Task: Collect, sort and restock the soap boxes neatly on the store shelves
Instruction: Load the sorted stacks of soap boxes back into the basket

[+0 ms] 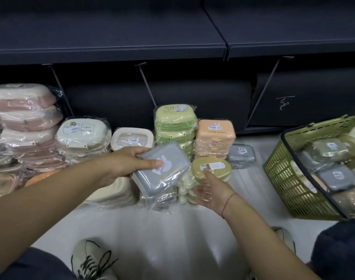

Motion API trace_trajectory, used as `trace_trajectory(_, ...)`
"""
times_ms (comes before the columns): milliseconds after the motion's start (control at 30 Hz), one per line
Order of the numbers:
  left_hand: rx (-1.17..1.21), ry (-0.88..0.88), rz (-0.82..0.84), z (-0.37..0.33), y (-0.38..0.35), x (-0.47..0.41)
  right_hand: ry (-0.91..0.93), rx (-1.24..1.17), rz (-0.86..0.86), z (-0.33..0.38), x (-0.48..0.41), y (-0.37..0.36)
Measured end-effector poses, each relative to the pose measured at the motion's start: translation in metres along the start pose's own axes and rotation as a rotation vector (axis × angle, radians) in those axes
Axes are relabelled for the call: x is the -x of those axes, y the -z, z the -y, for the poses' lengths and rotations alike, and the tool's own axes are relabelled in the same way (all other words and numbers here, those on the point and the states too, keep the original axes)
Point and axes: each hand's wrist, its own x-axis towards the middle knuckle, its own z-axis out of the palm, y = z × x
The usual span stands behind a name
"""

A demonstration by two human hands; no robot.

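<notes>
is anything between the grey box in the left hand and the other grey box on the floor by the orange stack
Yes. The yellow oval box, on a pale stack, and the right hand touching it lie between the held grey box in the left hand and the floor grey box. Lifting over clears them.

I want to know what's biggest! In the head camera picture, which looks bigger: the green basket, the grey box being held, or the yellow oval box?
1. green basket
2. grey box, though it is held nearer the camera
3. yellow oval box
</notes>
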Motion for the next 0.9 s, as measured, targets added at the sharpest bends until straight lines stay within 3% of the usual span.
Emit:
trace_trajectory(133,-0.049,-0.031,0.085,-0.002,-0.028,-0.002,0.167,0.134,0.303,0.008,0.032,0.003)
trace_trajectory(200,-0.06,-0.073,0.099,-0.011,-0.045,-0.008,0.23,0.158,0.325,0.017,0.042,0.014)
trace_trajectory(267,-0.12,-0.149,0.091,-0.027,-0.067,-0.019,0.3,0.102,0.262,0.028,0.042,0.038)
trace_trajectory(367,-0.522,-0.325,-0.073,-0.059,-0.104,-0.052,0.364,-0.218,0.043,0.045,0.024,0.09)
trace_trajectory(467,-0.82,-0.482,-0.209,-0.09,-0.139,-0.096,0.309,-0.508,-0.243,0.055,-0.005,0.138)
trace_trajectory(567,-1.026,-0.478,-0.227,-0.099,-0.16,-0.142,0.244,-0.651,-0.328,0.061,-0.041,0.157)
trace_trajectory(733,-1.221,-0.435,-0.247,-0.074,-0.167,-0.18,0.273,-0.538,-0.411,0.089,-0.102,0.167)
trace_trajectory(900,-1.281,-0.469,-0.332,-0.059,-0.164,-0.186,0.199,-0.249,-0.447,0.111,-0.149,0.174)
